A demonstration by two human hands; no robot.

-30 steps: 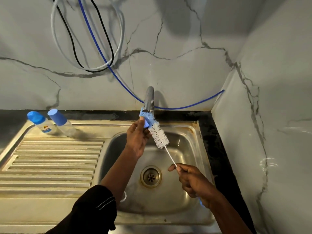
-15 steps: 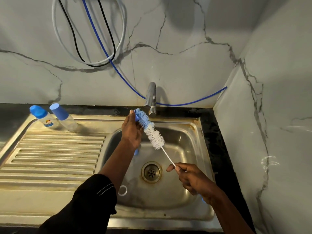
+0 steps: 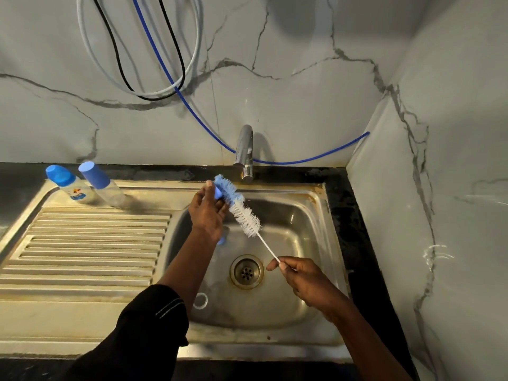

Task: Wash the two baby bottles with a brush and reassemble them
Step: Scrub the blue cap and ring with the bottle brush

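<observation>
1. Since the earlier frames, the brush [image 3: 238,206] is being held slightly lower and farther from the tap [image 3: 244,149], its blue tip no longer overlapping the spout; the hands are being kept in much the same arrangement.
2. The brush is being held slanted over the sink [image 3: 308,204], blue bristles uppermost at the back, white bristles below them, and the thin white handle running down toward the front right.
3. The right hand [image 3: 305,279] is being closed around the lower end of the handle, which is being pinched between thumb and fingers.
4. The left hand [image 3: 206,213] is being curled around a small blue piece [image 3: 218,194] pressed against the blue bristles; what that piece is cannot be told.
5. Two baby bottles [image 3: 82,185] with blue caps are being kept side by side, touching, at the back left corner of the ribbed draining board [image 3: 88,243], well apart from the hands.
6. A white ring [image 3: 200,300] is lying on the basin floor near the left forearm, and a blue object [image 3: 222,240] is being partly hidden behind the left wrist.
7. The drain [image 3: 246,271] is being left uncovered between the two arms.
8. Cables [image 3: 154,78] are hanging looped on the marble wall above the tap.
</observation>
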